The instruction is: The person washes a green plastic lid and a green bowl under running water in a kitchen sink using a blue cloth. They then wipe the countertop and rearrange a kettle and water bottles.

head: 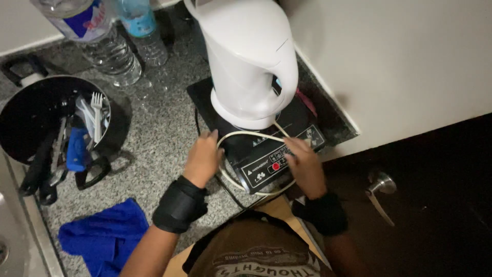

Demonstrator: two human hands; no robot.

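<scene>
White kettle (251,61): being carried on a black induction cooker (259,138) on the speckled worktop (159,138). Its white cord (246,135), looped just in front of the kettle base, is being pinched by the left hand (203,158) and clasped by the right hand (306,166). Left of the kettle: black pot (31,118) of utensils, clear bottles (110,48), blue cloth (105,236).

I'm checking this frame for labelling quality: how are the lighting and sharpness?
Head view: the white kettle is bright, nearly overexposed; the door at right sinks into deep shadow; both hands, left hand and right hand, look slightly soft on the white cord.
</scene>
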